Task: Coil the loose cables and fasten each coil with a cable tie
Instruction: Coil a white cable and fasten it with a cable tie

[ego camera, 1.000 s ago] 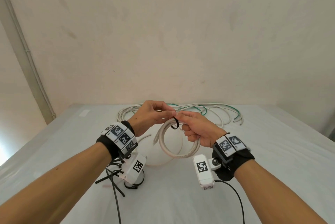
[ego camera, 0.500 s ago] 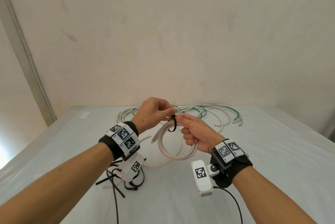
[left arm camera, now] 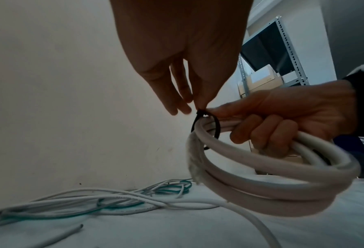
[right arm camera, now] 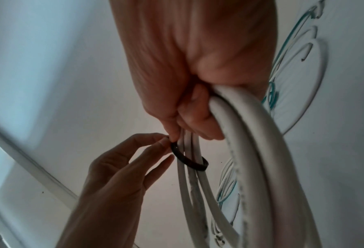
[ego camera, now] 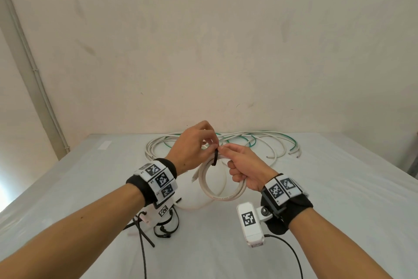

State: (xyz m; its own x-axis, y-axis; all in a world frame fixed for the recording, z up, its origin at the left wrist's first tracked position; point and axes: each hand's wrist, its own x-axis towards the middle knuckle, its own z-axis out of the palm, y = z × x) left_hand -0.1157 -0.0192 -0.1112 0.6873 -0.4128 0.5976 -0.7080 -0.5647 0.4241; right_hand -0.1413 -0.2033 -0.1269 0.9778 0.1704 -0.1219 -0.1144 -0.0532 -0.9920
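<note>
A coil of white cable [ego camera: 217,195] [left arm camera: 261,181] [right arm camera: 251,151] hangs upright above the table, gripped at its top right by my right hand [ego camera: 244,170] [left arm camera: 282,117] [right arm camera: 193,83]. A black cable tie [ego camera: 215,158] [left arm camera: 216,127] [right arm camera: 189,161] loops loosely round the coil's strands at the top. My left hand [ego camera: 194,147] [left arm camera: 187,75] [right arm camera: 123,167] pinches the tie's upper end, fingertip to fingertip with the right thumb and forefinger. The tie's ends are hidden between the fingers.
Loose white and green cables [ego camera: 248,141] [left arm camera: 91,201] lie tangled at the table's far edge by the wall. Several black cable ties [ego camera: 162,226] lie on the white table [ego camera: 339,188] under my left wrist. A metal shelf [left arm camera: 282,67] stands to the right.
Both hands have lifted the coil slightly and drawn closer together at the tie. The loop of the tie looks smaller round the strands.
</note>
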